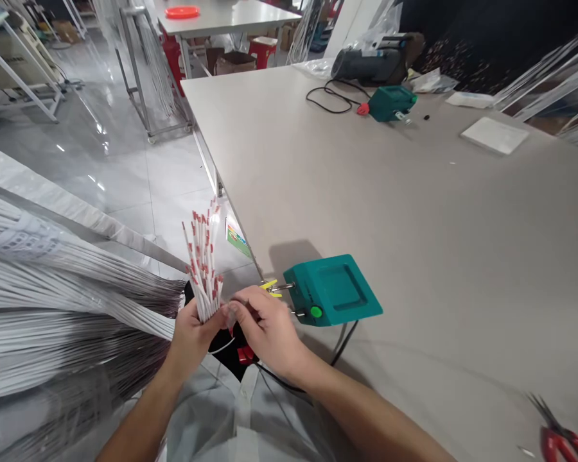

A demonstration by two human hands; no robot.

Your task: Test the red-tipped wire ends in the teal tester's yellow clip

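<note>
My left hand (191, 335) is closed around a bundle of thin white wires with red tips (203, 263), held upright at the table's near left corner. My right hand (264, 326) is beside it, fingers pinched at the base of the bundle, close to a small teal box (334, 289) with a green button and metal probes on its left side. A black cable runs from the box under my right wrist. Something red and black sits below my hands, partly hidden.
A large sheaf of white wires in clear plastic (52, 289) lies at my left. Red-handled scissors (566, 439) lie at the lower right. A second teal box (392, 102), a black cable, a dark tool and a white pad (494, 135) sit at the grey table's (414, 212) far end.
</note>
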